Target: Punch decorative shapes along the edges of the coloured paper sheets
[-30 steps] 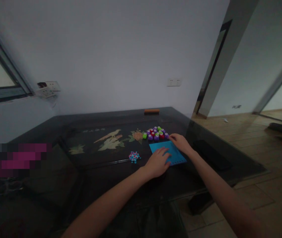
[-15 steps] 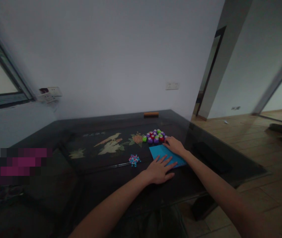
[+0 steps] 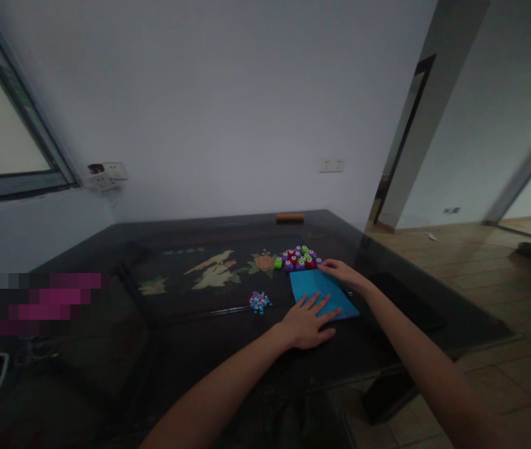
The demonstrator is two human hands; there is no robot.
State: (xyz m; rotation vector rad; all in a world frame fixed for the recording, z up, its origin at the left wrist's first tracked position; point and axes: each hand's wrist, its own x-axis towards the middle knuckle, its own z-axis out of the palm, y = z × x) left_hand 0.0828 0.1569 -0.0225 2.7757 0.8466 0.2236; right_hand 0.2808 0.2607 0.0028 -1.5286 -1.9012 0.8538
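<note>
Flat, left hand [image 3: 306, 324] and right hand [image 3: 340, 272] on blue sheet [image 3: 322, 292]

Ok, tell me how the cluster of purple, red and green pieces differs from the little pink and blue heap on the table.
The cluster of purple, red and green pieces is the larger group; the pink and blue heap is smaller, with finer bits. The cluster lies beyond the far edge of the blue sheet, by the right hand; the heap lies left of the sheet, nearer the left hand. Both rest on the dark table, untouched.
</note>
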